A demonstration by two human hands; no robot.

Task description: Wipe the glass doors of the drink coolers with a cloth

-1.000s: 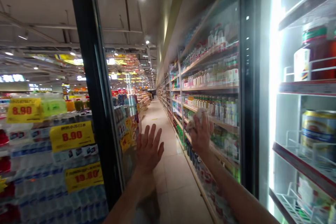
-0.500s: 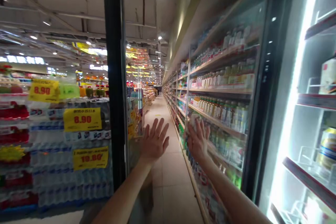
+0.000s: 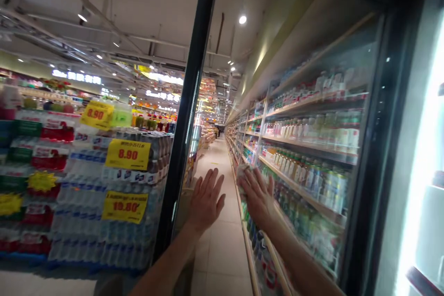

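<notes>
A clear glass door [image 3: 312,23] with a black frame [image 3: 194,69] stands open in front of me. My left hand [image 3: 205,202] lies flat against the glass with its fingers stretched out, near the frame's left upright. To its right, my right hand [image 3: 261,199] presses a pale, crumpled cloth [image 3: 244,178] to the same pane. Part of the cloth shows past the fingertips; the palm hides the rest. Both forearms reach up from the bottom of the view.
Bottled drinks [image 3: 305,171] on long shelves show in the glass. At the right is a lit cooler interior [image 3: 425,148]. Left of the door stand stacked water packs [image 3: 83,208] with yellow price signs [image 3: 127,154]. A tiled aisle [image 3: 222,259] runs away through the pane.
The view has turned left and tilted, so the door frame leans. Along with the cloth, my right hand has shifted slightly left and down. My left hand stays flat on the glass.
</notes>
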